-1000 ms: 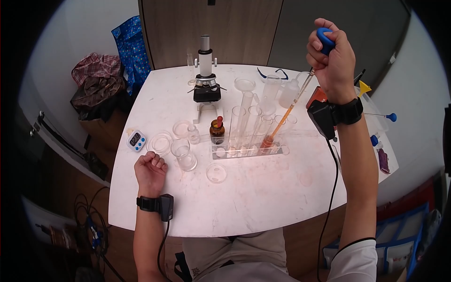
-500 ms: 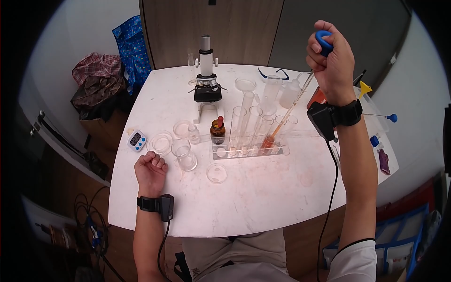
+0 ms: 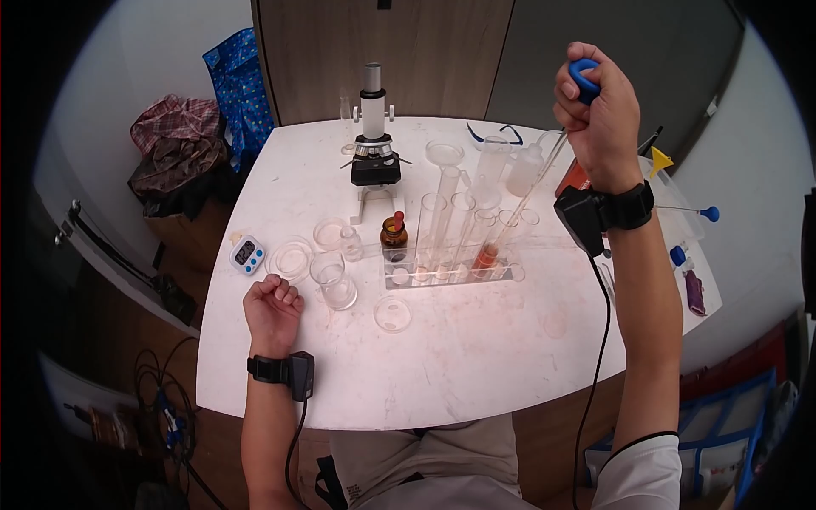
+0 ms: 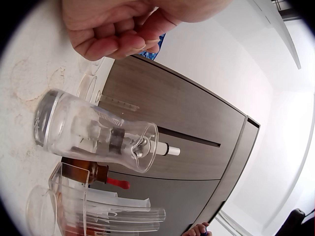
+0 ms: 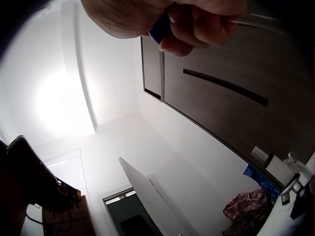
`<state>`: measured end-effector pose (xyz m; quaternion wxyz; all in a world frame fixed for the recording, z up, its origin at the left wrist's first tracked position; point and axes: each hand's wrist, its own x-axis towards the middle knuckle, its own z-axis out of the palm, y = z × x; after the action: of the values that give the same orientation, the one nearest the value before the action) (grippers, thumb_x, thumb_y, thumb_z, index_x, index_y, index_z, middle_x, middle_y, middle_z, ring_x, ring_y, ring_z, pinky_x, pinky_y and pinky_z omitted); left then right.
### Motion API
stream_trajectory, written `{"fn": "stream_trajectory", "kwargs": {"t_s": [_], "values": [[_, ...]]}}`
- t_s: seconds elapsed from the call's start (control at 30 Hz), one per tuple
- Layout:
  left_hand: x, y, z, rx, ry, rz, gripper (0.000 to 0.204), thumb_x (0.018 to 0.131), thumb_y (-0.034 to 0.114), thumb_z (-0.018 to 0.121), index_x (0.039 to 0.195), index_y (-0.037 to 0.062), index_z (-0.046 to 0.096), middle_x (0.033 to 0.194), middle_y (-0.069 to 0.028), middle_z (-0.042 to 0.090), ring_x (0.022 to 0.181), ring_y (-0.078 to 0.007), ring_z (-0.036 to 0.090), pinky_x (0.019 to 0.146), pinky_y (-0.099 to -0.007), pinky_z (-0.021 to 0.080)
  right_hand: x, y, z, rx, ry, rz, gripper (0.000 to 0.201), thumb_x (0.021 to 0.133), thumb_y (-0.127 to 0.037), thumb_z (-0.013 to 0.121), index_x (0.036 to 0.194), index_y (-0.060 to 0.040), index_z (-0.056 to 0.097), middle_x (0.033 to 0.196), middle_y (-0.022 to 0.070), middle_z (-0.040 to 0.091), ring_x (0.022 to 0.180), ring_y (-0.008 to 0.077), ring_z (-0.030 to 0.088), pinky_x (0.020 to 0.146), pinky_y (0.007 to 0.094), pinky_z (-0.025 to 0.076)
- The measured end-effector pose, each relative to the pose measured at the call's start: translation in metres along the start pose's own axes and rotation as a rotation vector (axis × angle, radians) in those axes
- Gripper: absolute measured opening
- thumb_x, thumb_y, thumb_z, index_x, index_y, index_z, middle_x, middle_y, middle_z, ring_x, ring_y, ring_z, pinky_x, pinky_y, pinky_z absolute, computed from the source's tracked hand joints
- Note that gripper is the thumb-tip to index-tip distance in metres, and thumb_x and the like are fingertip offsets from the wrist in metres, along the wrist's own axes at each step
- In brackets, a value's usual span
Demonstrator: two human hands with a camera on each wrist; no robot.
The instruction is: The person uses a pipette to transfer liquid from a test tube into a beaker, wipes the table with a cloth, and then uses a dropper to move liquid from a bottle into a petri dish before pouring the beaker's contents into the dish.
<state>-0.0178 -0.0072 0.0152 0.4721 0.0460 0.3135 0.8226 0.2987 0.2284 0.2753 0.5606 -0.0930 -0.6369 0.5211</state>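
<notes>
High at the right in the head view, my right hand [image 3: 608, 119] grips the blue rubber bulb [image 3: 585, 82] of a long glass pipette [image 3: 539, 176]; the bulb is dented. The pipette slants down to the left into a test tube with orange-red liquid [image 3: 485, 257], which stands in a clear rack [image 3: 399, 279]. Its glass looks mostly colourless now. My left hand [image 3: 273, 316] rests on the table at the left, fingers loosely curled and holding nothing. Beside it stands a clear glass beaker [image 3: 338, 291], seen large in the left wrist view.
Behind the rack stand a brown dropper bottle [image 3: 393, 238], a microscope [image 3: 374, 153], a wash bottle [image 3: 525, 170] and safety glasses [image 3: 495, 133]. A timer [image 3: 246, 254] and glass dishes lie left, one dish [image 3: 392, 314] in front. A yellow funnel [image 3: 660, 161] is at the right.
The orange liquid column in the pipette has dropped down and out into the test tube. My right hand has sunk slightly, and the bulb looks more dented. The left hand stays put.
</notes>
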Motion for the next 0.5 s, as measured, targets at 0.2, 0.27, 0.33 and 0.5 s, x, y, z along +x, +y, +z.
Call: {"fn": "stream_trajectory", "kwargs": {"t_s": [0.2,0.27,0.33,0.5], "values": [[-0.0009,0.0004,-0.0008,0.001,-0.020,-0.007,0.014,0.087,0.014,0.042,0.077,0.0093,0.052,0.061,0.0008,0.045,0.057,-0.0121,0.043,0.061,-0.0278,0.040,-0.0005,0.0024,-0.0003,0.013,0.007,-0.001,0.019,0.089,-0.011,0.039,0.099,-0.0037,0.053,0.067,0.0034,0.050,0.050,0.0063,0.031,0.043,0.0227,0.025],[-0.0005,0.0003,-0.0008,-0.004,-0.023,-0.006,0.015,0.087,0.014,0.042,0.077,0.0095,0.052,0.061,0.0010,0.045,0.057,-0.0121,0.043,0.061,-0.0277,0.040,-0.0012,0.0024,-0.0002,0.008,0.021,-0.004,0.019,0.088,-0.011,0.040,0.099,-0.0036,0.053,0.068,0.0037,0.050,0.050,0.0063,0.031,0.043,0.0227,0.025],[-0.0002,0.0006,-0.0005,0.004,-0.019,-0.019,0.015,0.087,0.014,0.042,0.076,0.0099,0.051,0.061,0.0012,0.044,0.057,-0.0119,0.042,0.060,-0.0275,0.040,-0.0013,0.0029,-0.0008,0.014,0.020,-0.001,0.019,0.088,-0.011,0.040,0.099,-0.0036,0.053,0.068,0.0037,0.050,0.049,0.0063,0.031,0.043,0.0226,0.025],[-0.0015,0.0006,0.0031,0.004,0.001,-0.010,0.014,0.087,0.013,0.042,0.075,0.0101,0.050,0.061,0.0013,0.044,0.056,-0.0120,0.042,0.060,-0.0276,0.040,-0.0017,0.0042,-0.0007,0.021,0.032,0.008,0.018,0.088,-0.010,0.040,0.098,-0.0036,0.053,0.068,0.0036,0.050,0.049,0.0061,0.030,0.042,0.0227,0.025]]}}
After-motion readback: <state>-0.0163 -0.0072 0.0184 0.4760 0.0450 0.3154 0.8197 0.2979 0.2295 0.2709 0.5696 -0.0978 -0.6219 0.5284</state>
